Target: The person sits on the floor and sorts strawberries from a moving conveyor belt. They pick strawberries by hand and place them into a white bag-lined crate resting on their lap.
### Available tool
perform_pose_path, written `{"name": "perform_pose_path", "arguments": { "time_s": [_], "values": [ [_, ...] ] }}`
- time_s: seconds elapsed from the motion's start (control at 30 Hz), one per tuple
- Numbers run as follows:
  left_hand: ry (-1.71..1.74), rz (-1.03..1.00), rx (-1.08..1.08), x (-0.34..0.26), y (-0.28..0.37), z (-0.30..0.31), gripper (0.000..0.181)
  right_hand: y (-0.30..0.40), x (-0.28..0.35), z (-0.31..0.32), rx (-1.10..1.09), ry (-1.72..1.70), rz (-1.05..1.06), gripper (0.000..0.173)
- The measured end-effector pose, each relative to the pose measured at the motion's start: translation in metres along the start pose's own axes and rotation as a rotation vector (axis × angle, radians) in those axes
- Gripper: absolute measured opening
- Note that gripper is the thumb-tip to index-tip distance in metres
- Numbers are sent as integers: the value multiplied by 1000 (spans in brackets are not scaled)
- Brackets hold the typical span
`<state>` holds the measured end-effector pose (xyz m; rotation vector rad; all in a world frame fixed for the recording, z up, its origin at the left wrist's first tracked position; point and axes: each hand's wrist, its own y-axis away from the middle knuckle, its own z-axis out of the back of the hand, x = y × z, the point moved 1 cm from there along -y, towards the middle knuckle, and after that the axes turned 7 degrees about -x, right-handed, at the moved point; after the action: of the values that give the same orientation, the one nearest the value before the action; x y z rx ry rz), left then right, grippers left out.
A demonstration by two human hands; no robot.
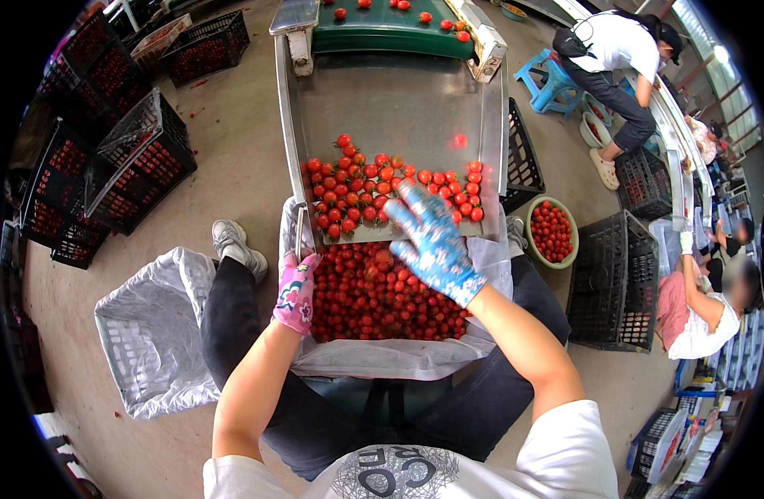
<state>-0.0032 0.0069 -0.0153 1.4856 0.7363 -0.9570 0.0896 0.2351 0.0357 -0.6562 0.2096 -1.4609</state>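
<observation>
Many cherry tomatoes (357,187) lie at the lower end of a metal chute (388,100). Below its lip, a crate lined with white cloth (394,358) holds a deep heap of tomatoes (382,299) between my knees. My left hand (296,293), in a pink flowered glove, is at the chute's lower left corner by a metal handle; its fingers are curled, and their grip is partly hidden. My right hand (433,240), in a blue flowered glove, is spread over the chute's lip, fingertips beside the tomatoes, slightly blurred. A green conveyor belt (394,37) carries a few tomatoes above.
An empty cloth-lined crate (151,337) sits on the floor at left, with stacked black crates (145,162) beyond. At right are a green basin of tomatoes (551,234) and a black crate (613,287). Co-workers are at the right, one bent beside a blue stool (547,84).
</observation>
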Motion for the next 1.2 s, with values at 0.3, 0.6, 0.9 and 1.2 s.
{"name": "perform_pose_path", "arguments": {
  "time_s": [0.3,0.6,0.9,1.2],
  "values": [
    [34,-29,28,1,0,1,26,2,-70,5,4,222,-283,63],
    [-3,-29,-1,4,-2,3,22,12,-38,-22,113,375,-173,61],
    [99,40,34,-12,12,-5,14,28,5,-30,195,228,-106,69],
    [114,-48,60,-6,4,-5,13,27,50,-22,241,169,-16,64]
  ]
}}
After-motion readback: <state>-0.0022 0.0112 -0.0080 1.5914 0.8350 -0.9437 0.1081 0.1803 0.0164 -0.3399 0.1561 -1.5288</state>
